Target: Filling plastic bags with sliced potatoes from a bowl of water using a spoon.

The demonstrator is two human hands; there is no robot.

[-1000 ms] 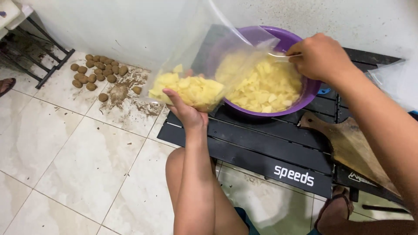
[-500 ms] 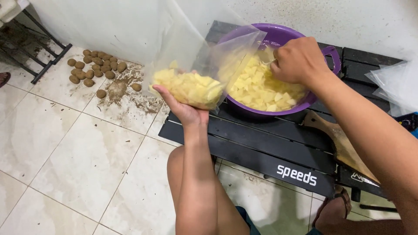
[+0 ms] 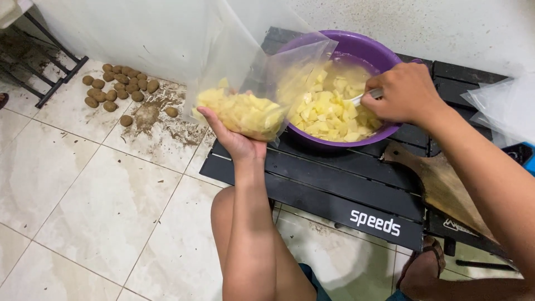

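My left hand (image 3: 234, 136) cups from below a clear plastic bag (image 3: 251, 83) partly filled with yellow diced pieces, its open mouth leaning against the purple bowl (image 3: 368, 47). That bowl holds more yellow diced pieces (image 3: 329, 111) and sits on a low black slatted table (image 3: 334, 184). My right hand (image 3: 407, 95) is over the bowl's right side, gripping a metal spoon (image 3: 365, 97) whose end dips into the pieces.
A wooden cutting board (image 3: 446, 184) lies on the table's right part. More clear bags (image 3: 504, 108) lie at the far right. Several small brown round tubers (image 3: 114, 89) and dirt lie on the tiled floor at left, beside a black metal rack (image 3: 33, 72).
My right hand has moved from the bowl's far rim down into the bowl with the spoon. The view has shifted, and the bag stays held by my left hand.
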